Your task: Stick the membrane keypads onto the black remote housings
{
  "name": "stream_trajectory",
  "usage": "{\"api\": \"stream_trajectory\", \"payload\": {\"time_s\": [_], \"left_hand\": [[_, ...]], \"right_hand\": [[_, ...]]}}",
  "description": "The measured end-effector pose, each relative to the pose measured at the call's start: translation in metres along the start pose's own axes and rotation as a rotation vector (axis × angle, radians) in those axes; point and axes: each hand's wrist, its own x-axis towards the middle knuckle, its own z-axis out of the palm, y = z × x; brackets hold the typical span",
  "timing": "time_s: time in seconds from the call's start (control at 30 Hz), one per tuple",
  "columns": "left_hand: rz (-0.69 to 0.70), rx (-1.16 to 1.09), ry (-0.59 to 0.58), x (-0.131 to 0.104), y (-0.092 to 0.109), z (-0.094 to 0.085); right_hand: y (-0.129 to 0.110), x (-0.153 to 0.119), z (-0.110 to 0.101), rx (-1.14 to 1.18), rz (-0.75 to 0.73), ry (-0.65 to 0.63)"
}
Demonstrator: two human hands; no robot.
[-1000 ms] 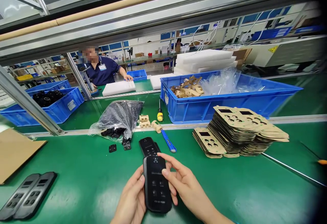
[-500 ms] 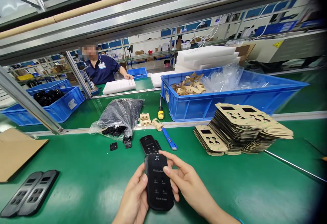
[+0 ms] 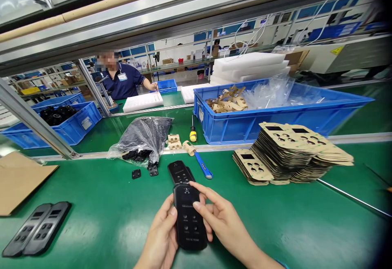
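Between my two hands is a black remote-like panel (image 3: 190, 220) with small round buttons and faint print, held above the green bench. My left hand (image 3: 162, 232) is closed along its left edge, thumb on the side. My right hand (image 3: 220, 216) grips the right edge and top corner, its thumb and index finger near the upper face. Just beyond lies another black panel (image 3: 179, 171), partly hidden by the held one. A blue-handled knife (image 3: 203, 166) rests right of it. On the left of the bench, two dark panels (image 3: 45, 230) lie side by side.
At right stands a stack of tan adhesive sheets (image 3: 288, 150) with cutouts, a metal rod (image 3: 352, 195) beside it. Behind are a big blue bin (image 3: 245, 126), a yellow screwdriver (image 3: 192, 133) and a clear bag (image 3: 143, 136) of black pads. A co-worker (image 3: 125, 77) sits across the bench.
The held panel has tilted slightly, so its buttons show more clearly. My right thumb has shifted a little left. The co-worker's hand has lifted from the white foam block.
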Motion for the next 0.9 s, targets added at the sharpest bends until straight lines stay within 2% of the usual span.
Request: {"api": "stream_trajectory", "payload": {"time_s": [0.2,0.37,0.57,0.67,0.8,0.9], "left_hand": [[0.146,0.105,-0.019,0.0,-0.007,0.0],[0.158,0.176,-0.01,0.0,-0.01,-0.004],[0.221,0.215,0.013,0.0,-0.014,-0.006],[0.237,0.21,-0.007,0.0,-0.011,-0.005],[0.186,0.225,0.013,-0.001,-0.008,-0.004],[0.159,0.253,0.016,-0.003,-0.009,-0.004]], "right_hand": [[0.0,-0.001,0.0,-0.084,-0.017,0.021],[0.005,-0.002,-0.002,-0.181,-0.043,0.018],[0.005,-0.001,-0.006,-0.426,-0.248,0.052],[0.003,-0.001,-0.006,-0.369,-0.189,0.013],[-0.001,-0.003,-0.005,-0.286,-0.069,-0.077],[-0.004,-0.006,-0.004,-0.285,-0.037,-0.081]]}}
